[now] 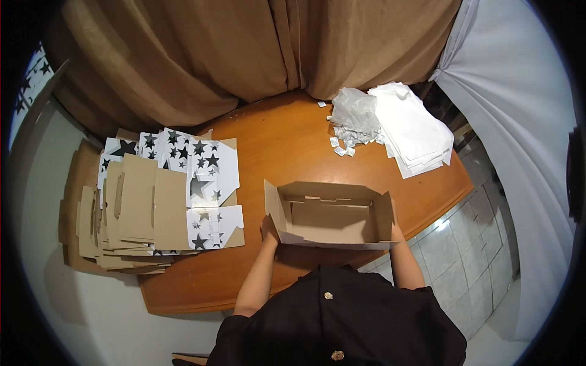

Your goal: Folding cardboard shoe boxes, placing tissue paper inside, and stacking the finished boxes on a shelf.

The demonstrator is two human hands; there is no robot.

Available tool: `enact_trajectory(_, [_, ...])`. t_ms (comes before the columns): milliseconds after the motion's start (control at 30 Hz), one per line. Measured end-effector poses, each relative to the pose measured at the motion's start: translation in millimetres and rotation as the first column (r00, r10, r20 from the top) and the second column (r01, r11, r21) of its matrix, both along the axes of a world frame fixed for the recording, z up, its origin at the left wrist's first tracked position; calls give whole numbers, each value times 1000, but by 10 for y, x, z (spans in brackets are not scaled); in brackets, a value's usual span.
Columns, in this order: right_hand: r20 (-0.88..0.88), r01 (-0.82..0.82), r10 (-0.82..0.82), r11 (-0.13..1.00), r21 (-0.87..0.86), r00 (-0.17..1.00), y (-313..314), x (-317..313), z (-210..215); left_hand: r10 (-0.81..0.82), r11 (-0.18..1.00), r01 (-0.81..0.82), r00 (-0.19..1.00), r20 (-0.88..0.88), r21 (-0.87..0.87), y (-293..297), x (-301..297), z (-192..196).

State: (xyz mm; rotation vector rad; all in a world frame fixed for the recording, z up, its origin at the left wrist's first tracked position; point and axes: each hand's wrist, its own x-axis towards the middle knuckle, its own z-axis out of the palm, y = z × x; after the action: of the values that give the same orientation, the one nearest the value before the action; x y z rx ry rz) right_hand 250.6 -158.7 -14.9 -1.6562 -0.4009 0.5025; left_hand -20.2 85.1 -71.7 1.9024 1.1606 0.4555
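Observation:
An open cardboard box [332, 219], plain brown inside, sits near the table's front edge with its end flaps standing up. My left hand [269, 230] holds the box's left end, and my right hand [397, 233] holds its right end. The box walls hide most of the fingers of both hands. I can see into the box, and nothing lies on its bottom.
Flattened cardboard boxes [171, 201], some white with black stars, are stacked at the left of the wooden table [268, 140]. At the far right lie white paper sheets [415, 131], a clear plastic bag [355, 108] and several small white packets [348, 135]. Brown curtains [244, 49] hang behind.

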Motion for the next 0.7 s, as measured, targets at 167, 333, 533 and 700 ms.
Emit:
enact_trajectory(167, [-28,92,-107,938,-334,994,-111,205,-443,-109,987,135,961,-253,89,259,43,-512])
enact_trajectory(333, [-141,172,-162,983,61,977,-455,349,-782,-79,997,79,996,34,-7,282,258,-790])
enact_trajectory(533, [404,340,-137,804,-488,904,-135,285,-309,73,990,-28,940,333,-136,546,243,-1034])
enact_trajectory(700, [145,423,-409,902,-87,901,-458,391,196,71,994,-102,903,424,50,34,524,816])
